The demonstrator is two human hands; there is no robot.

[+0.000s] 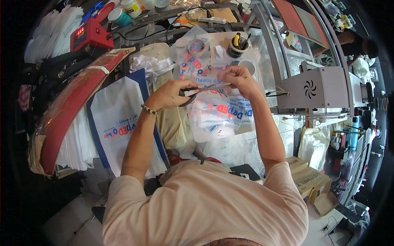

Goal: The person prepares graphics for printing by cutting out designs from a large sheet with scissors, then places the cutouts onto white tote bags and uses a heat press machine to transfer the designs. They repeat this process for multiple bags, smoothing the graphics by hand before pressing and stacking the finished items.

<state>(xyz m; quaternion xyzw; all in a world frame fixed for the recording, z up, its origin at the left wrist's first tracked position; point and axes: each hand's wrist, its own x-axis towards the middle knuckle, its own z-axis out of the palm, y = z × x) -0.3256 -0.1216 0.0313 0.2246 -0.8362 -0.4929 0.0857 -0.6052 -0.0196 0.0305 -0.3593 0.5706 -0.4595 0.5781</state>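
Your left hand sits just left of the picture's centre, fingers curled through the dark handles of a pair of scissors, gripping them closed around the loops. The blades point toward 3 o'clock, straight at your right hand, which lies just beside the tips. That right hand is pinched shut on something small and thin at the blade ends; what it pinches is too small to make out. A beaded bracelet rings your left wrist.

Directly under both hands lies a stack of clear plastic bags with red and blue print, spread on the surface. At 12 o'clock from your hands a roll of tape rests on more clear film, and toward 1 o'clock a dark round cup holds pens and a yellow-handled tool.

At 9 o'clock from your left hand a white bag with a blue border lies flat. Farther out the same way a long red bar runs diagonally, and at 11 o'clock a red box with a lit display stands. At 3 o'clock, past your right hand, stands a grey metal housing with a fan grille. Cardboard boxes sit at 5 o'clock, near your right shoulder.
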